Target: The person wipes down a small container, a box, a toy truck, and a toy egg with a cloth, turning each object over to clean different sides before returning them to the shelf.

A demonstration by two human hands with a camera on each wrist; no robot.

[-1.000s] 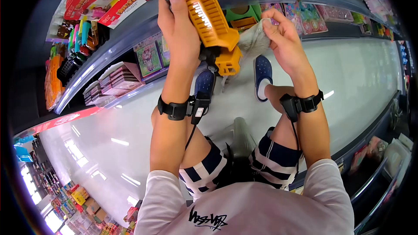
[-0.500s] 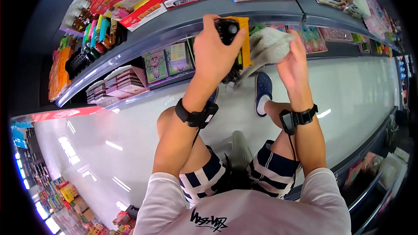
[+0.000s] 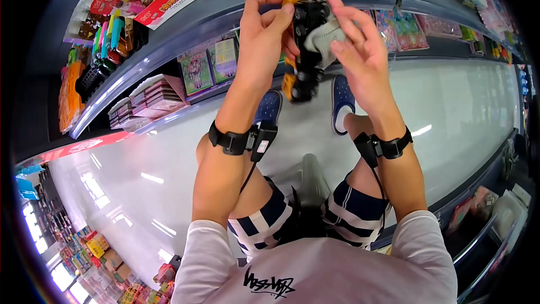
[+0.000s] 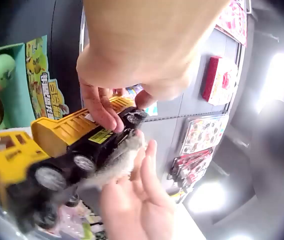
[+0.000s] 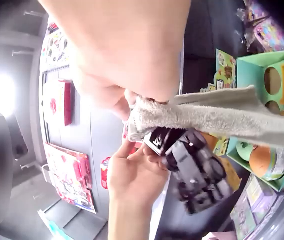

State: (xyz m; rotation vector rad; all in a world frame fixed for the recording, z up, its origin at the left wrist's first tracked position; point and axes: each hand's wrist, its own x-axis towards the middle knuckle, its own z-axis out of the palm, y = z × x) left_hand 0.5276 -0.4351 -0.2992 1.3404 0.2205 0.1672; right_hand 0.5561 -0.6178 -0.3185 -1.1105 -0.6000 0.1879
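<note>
My left hand (image 3: 261, 42) grips a yellow toy dump truck (image 3: 302, 76) at its rear end. The black underside and wheels are turned up towards the head view and the right hand. In the left wrist view, the yellow bed and cab (image 4: 9, 155) show side-on. My right hand (image 3: 364, 56) holds a greyish-white cloth (image 3: 326, 42) bunched under its fingers, laid against the truck's underside. A long strip of the cloth (image 5: 207, 117) trails away from the fingers in the right wrist view, partly hiding the truck behind it.
A dark shelf edge (image 3: 225, 22) runs just beyond the hands. Red toy boxes (image 3: 163, 0) stand on it, with boxed goods (image 3: 199, 70) on the level below. A green display box (image 5: 262, 65) holds round toys. My feet in blue clogs (image 3: 341, 98) are below.
The truck has turned over, from its yellow bed facing up to its underside showing. The cloth, earlier held beside the truck, now lies against its underside as the right hand moved in.
</note>
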